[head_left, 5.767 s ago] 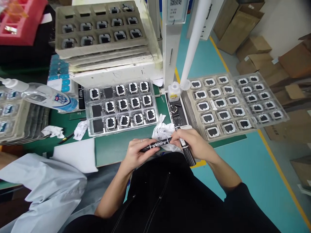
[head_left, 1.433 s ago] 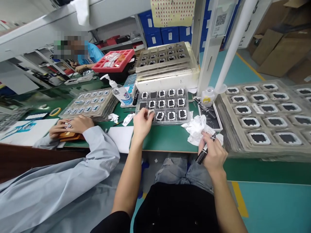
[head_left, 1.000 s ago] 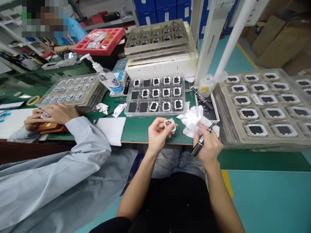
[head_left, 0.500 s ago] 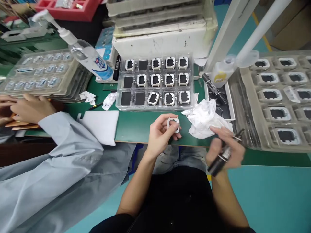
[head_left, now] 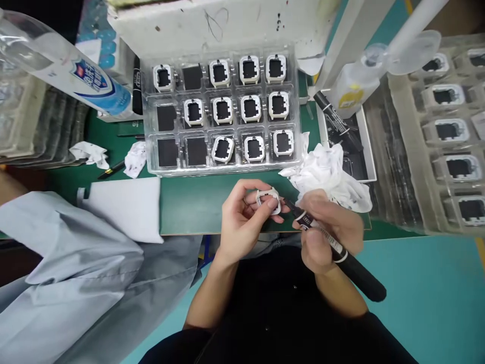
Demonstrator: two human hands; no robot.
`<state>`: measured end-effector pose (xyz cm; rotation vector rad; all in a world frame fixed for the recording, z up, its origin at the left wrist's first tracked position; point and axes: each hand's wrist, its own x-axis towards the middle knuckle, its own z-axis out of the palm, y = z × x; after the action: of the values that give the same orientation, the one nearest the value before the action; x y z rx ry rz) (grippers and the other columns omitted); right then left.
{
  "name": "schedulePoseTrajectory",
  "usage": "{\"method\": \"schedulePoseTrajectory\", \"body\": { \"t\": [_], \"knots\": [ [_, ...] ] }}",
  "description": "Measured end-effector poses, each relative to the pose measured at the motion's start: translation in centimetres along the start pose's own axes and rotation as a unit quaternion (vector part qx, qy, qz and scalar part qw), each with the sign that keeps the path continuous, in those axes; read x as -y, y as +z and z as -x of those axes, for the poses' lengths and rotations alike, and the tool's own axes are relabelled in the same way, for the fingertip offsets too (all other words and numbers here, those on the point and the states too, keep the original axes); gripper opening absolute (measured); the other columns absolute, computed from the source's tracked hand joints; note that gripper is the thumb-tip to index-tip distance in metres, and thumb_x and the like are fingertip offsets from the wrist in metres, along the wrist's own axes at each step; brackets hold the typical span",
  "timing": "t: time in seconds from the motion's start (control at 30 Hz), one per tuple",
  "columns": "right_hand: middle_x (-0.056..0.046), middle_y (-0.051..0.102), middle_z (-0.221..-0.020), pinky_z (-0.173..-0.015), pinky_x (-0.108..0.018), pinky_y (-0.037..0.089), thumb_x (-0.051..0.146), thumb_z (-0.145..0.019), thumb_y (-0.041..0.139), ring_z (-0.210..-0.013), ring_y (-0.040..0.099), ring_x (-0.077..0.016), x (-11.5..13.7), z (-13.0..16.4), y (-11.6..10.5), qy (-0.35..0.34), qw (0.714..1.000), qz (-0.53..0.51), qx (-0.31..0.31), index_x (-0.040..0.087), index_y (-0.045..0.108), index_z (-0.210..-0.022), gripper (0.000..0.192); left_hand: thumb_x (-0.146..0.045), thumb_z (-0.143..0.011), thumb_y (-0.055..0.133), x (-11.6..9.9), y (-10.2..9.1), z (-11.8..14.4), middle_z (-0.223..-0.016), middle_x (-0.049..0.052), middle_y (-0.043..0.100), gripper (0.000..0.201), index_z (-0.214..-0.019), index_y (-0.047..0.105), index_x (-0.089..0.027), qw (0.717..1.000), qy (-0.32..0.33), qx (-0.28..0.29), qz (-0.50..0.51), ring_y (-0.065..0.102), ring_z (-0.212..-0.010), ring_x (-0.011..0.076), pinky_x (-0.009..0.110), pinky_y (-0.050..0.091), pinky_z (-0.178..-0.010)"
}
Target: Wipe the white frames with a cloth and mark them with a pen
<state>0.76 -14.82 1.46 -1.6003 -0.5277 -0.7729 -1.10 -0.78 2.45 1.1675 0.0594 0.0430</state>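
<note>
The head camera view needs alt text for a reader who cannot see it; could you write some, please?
The left hand pinches a small white frame while the right hand aims a black marker at it, just below a clear tray of similar frames on the green mat.

Bright, even overhead light; soft shadows, edge distortion, slight blur at borders.

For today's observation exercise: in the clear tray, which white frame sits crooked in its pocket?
The frame in the front row, third pocket from the left. It lies turned at an angle; the other frames in the tray sit square.
</note>
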Motion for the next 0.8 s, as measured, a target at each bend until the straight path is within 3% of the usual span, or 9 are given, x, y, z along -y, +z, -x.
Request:
{"method": "schedulePoseTrajectory", "body": {
  "t": [0.07, 0.13, 0.23, 0.4, 0.57, 0.7, 0.8],
  "knots": [
    [0.007, 0.064, -0.071, -0.090, -0.058, 0.073, 0.022, -0.098, 0.069, -0.047, 0.057, -0.0153, 0.3, 0.1, 0.4, 0.038, 0.994, -0.096, -0.027, 0.025, 0.068, -0.125, 0.027, -0.030, -0.103, 0.086, 0.0, -0.1, 0.0, -0.090, 0.000, 0.085, 0.023, -0.114, 0.068, -0.023, 1.000, 0.001, -0.001, -0.007, 0.086, -0.079, 0.0179, 0.024, 0.071, -0.067],
    [0.009, 0.067, -0.070, -0.105, -0.063, 0.073, 0.014, -0.094, 0.072, -0.051, 0.066, -0.0160, 0.6, 0.2, 0.6, 0.056, 0.987, -0.147, -0.020, 0.024, 0.067, -0.118, 0.026, -0.031, -0.101, 0.089, 0.1, -0.2, -0.1, -0.091, 0.000, 0.084, 0.025, -0.113, 0.068, -0.023, 1.000, 0.008, -0.002, -0.021, 0.085, -0.080, 0.0172, 0.024, 0.070, -0.070],
    [0.005, 0.076, -0.076, -0.103, -0.059, 0.076, 0.012, -0.095, 0.074, -0.062, 0.077, -0.0183, 0.8, 0.3, 0.2, 0.056, 0.991, -0.124, 0.007, 0.025, 0.067, -0.112, 0.022, -0.031, -0.099, 0.091, 0.2, -0.5, -0.1, -0.091, -0.001, 0.082, 0.028, -0.112, 0.067, -0.023, 0.999, 0.019, 0.003, -0.039, 0.084, -0.081, 0.0155, 0.024, 0.069, -0.075],
    [0.009, 0.074, -0.074, -0.102, -0.062, 0.077, 0.012, -0.093, 0.076, -0.052, 0.070, -0.0134, 0.3, 0.3, -0.5, 0.022, 0.990, -0.111, 0.079, 0.028, 0.059, -0.092, 0.024, -0.036, -0.102, 0.087, 0.0, -1.1, -0.2, -0.088, -0.002, 0.077, 0.028, -0.111, 0.064, -0.026, 0.998, -0.008, 0.024, -0.051, 0.083, -0.080, 0.0180, 0.031, 0.071, -0.081],
    [0.009, 0.063, -0.069, -0.094, -0.057, 0.080, 0.017, -0.097, 0.068, -0.046, 0.058, -0.0112, 0.7, 0.7, 0.7, -0.008, 0.995, -0.095, -0.018, 0.027, 0.054, -0.083, 0.023, -0.037, -0.101, 0.088, -0.2, -1.6, -0.3, -0.085, -0.002, 0.075, 0.030, -0.113, 0.063, -0.028, 0.998, -0.034, 0.049, -0.030, 0.085, -0.086, 0.0225, 0.036, 0.072, -0.081],
    [0.009, 0.058, -0.068, -0.097, -0.057, 0.079, 0.012, -0.095, 0.066, -0.052, 0.058, -0.0120, 1.2, 0.8, 0.9, 0.001, 0.996, -0.082, 0.025, 0.028, 0.048, -0.078, 0.029, -0.040, -0.103, 0.086, -0.2, -1.9, -0.3, -0.089, 0.000, 0.077, 0.031, -0.114, 0.060, -0.028, 0.996, -0.051, 0.064, -0.032, 0.084, -0.087, 0.0230, 0.036, 0.071, -0.079],
    [0.010, 0.053, -0.065, -0.096, -0.054, 0.079, 0.012, -0.093, 0.067, -0.051, 0.056, -0.0102, 1.3, 0.5, 0.5, -0.012, 0.997, -0.077, 0.019, 0.028, 0.042, -0.076, 0.034, -0.045, -0.101, 0.088, -0.2, -2.2, -0.3, -0.092, 0.001, 0.078, 0.035, -0.113, 0.060, -0.028, 0.995, -0.057, 0.067, -0.042, 0.084, -0.088, 0.0238, 0.037, 0.071, -0.078]
  ]
}}
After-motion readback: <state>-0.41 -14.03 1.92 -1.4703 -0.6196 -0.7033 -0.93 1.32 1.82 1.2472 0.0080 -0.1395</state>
